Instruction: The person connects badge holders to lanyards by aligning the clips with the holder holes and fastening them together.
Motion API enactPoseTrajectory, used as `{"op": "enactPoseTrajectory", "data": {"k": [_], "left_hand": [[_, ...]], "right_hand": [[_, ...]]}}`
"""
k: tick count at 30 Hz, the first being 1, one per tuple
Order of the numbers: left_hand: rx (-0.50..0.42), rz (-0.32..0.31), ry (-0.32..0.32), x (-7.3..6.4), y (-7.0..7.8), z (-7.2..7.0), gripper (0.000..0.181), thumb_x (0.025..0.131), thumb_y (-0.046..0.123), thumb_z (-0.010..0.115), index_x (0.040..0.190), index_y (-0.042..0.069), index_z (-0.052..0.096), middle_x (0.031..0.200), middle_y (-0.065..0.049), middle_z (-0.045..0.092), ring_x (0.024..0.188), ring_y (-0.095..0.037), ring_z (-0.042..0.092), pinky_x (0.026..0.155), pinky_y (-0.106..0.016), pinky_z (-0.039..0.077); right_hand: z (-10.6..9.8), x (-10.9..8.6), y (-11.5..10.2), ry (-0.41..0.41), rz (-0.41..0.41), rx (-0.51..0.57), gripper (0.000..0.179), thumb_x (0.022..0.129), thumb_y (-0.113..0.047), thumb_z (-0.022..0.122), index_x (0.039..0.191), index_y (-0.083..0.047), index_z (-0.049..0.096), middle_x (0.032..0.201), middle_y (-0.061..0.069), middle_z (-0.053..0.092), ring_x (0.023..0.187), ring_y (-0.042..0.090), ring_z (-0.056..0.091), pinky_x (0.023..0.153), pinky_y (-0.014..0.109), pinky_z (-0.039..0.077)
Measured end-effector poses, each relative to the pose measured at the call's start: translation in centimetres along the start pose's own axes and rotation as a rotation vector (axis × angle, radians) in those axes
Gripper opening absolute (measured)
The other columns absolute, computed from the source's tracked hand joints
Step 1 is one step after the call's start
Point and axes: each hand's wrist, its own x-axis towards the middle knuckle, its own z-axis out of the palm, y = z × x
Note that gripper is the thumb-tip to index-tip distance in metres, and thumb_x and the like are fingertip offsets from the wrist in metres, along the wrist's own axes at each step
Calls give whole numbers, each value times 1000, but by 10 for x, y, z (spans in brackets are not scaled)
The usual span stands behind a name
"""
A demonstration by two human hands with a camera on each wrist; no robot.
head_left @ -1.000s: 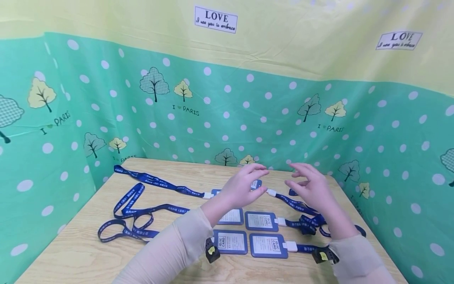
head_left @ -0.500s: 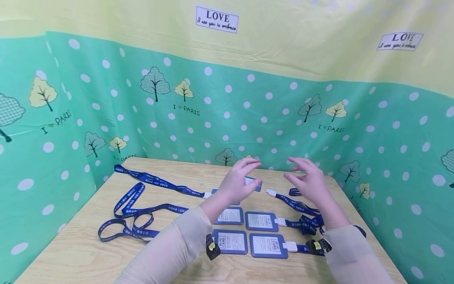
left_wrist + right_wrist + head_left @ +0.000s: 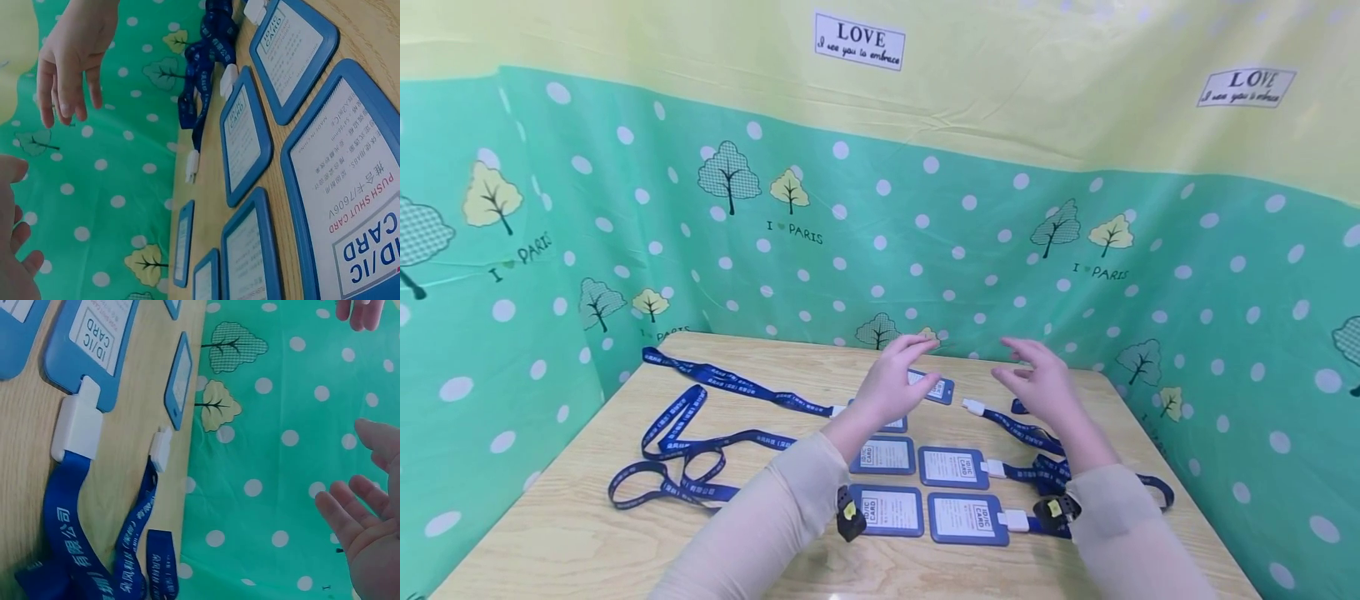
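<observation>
My left hand [image 3: 895, 385] and right hand [image 3: 1047, 390] hover above the far part of the table, facing each other with a gap between. Fingers are loosely bent and hold nothing. Below and between them lies a blue-framed card holder [image 3: 942, 390], apart from the white clip [image 3: 973, 407] of the nearest blue lanyard [image 3: 1018, 429]. The right wrist view shows the same gap between card holder [image 3: 179, 381] and clip [image 3: 160, 449]. Another card holder [image 3: 893, 422] is partly hidden by my left arm. Closer in, several card holders [image 3: 955, 467] lie in two columns, labelled ID/IC CARD.
Blue lanyards [image 3: 730, 382] stretch and loop over the left of the wooden table [image 3: 572, 467]. More lanyard [image 3: 1161, 492] lies bunched at the right, partly behind my arm. A green dotted curtain [image 3: 820, 267] closes off the back and both sides.
Both hands have shifted slightly left, uncovering more of the far card holder. The card holders and lanyards stay in place.
</observation>
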Motion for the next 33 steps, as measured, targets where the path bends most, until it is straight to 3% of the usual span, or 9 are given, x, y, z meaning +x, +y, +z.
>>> {"op": "enactPoseTrajectory", "data": {"k": [21,33], "left_hand": [[24,-177,-82,-2,-20,10,54,97,32,70,146,14,56,150,-2,49,139,-23,45,115,-41,38],[-1,-265,-124,-6,-26,16,56,97,37,69,147,14,55,154,-6,46,142,-28,41,117,-46,35]], "right_hand": [[40,9,32,-113,162,-61,58,99,-28,69,151,-10,49,149,20,47,130,43,52,98,56,53],[59,10,40,-203,227,-86,52,98,-20,69,146,-7,54,147,17,53,126,38,56,102,54,50]]}}
